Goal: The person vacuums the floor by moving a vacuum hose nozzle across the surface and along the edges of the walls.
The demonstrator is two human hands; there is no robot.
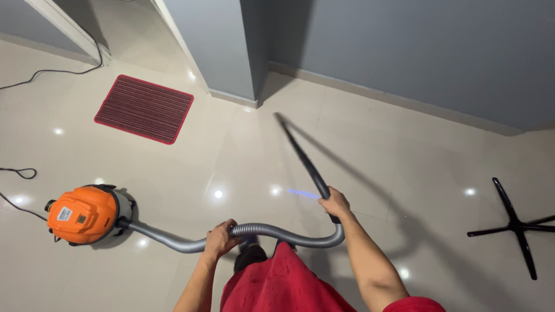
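Grey ribbed hose [272,231], lifted clear of the glossy tiled floor [404,162], is gripped at frame centre by the closed left hand [219,238]. The right hand [335,203] clasps the black wand [303,159], angling it floorward; the orange canister vacuum [87,215] trails at left.

Bright ceiling lights glint off the glossy floor [370,162] — soft shadows, wide-angle bending at the edges.

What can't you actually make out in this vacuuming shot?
All in the head view:
- The tip of the black wand is dark and blurred, so its nozzle is unclear.
- The grey hose passes under the left hand and right hand, hiding those stretches.
- The black cable runs off the left edge.
- The chair base is cut by the right edge.
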